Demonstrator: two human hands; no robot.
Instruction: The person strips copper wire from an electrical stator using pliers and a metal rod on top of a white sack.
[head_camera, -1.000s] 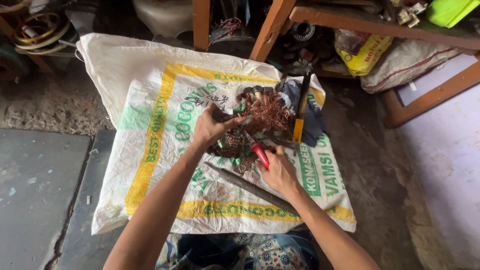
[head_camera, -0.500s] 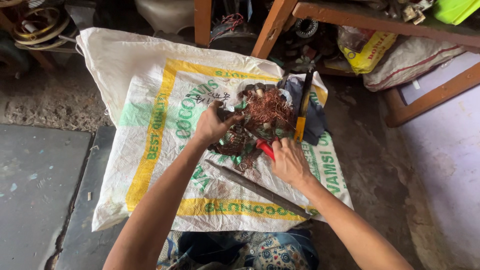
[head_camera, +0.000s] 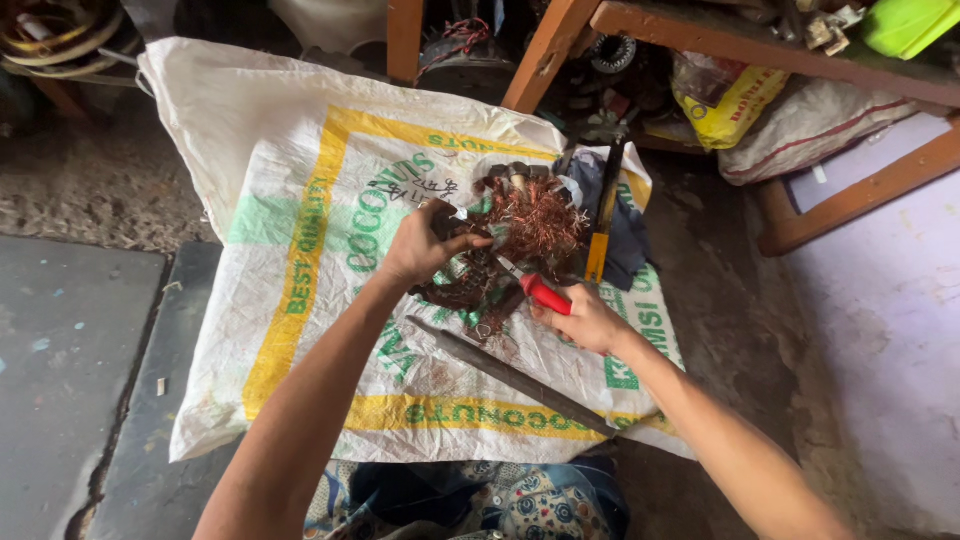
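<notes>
head view, right hand (head_camera: 585, 322) gripping red-handled tool (head_camera: 545, 294) (tip toward copper wire (head_camera: 535, 222))

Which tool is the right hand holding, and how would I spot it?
Start at the white woven sack spread on the floor. Beside the copper wire tangle at its middle, the right hand grips a tool. It alone has a red handle; the neighbouring long tool is black and yellow.

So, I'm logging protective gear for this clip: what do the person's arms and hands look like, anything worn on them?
Both arms are bare up to the picture's lower edge: no sleeves in view. The left hand and right hand have no gloves, and no rings, watch or bracelet show. The arms are slim, with no visible markings. Blue floral-patterned cloth shows at the bottom edge between the arms.
</notes>
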